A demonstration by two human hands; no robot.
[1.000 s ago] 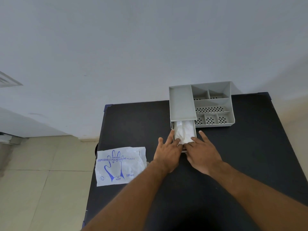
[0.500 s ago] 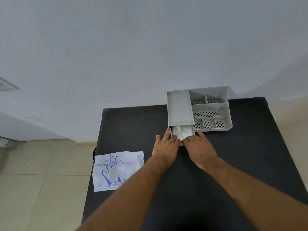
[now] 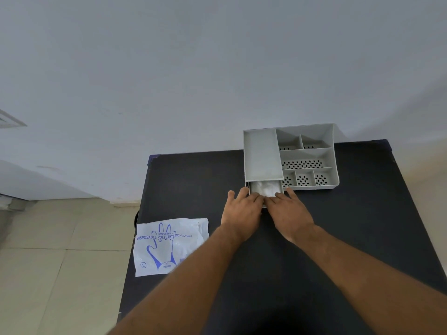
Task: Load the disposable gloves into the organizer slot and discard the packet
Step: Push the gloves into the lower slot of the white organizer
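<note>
Item: grey plastic organizer [image 3: 307, 154], set at 12 o'clock on a black table [image 3: 362, 238], its far edge close against the pale wall. Open compartments with perforated floors fill its right side; a plain lidded section fills the left.

Item: slot drawer [image 3: 280, 188], projecting from the near end of the lidded section — only a short length shows. Inside lies a wad of disposable gloves [image 3: 263, 188], thin, white and crumpled.

Item: left hand [image 3: 242, 213], palm down, fingers extended and lying flat against the drawer's near left corner; it clasps nothing. Right hand [image 3: 289, 215], likewise flat and unclenched, fingertips at the drawer's near right edge. Judged step: sliding the drawer shut with both hands.

Item: packet [image 3: 169, 245], at 8 o'clock from the hands, well apart from them, lying flat and overhanging the table's left edge. White film, blue hand outline, print reading "DISPOSABLE POLYETHYLENE GLOVES". It looks limp; whether any gloves are left in it cannot be told.

Handling notes, as judgement: the gloves are feather-light, soft and slippery, apt to spring up and catch in the slot — press them down flat before closing. The drawer is stiff and light; push evenly at both corners so it does not skew. The packet is flimsy film, best pinched at an edge or crumpled in one fist.
</note>
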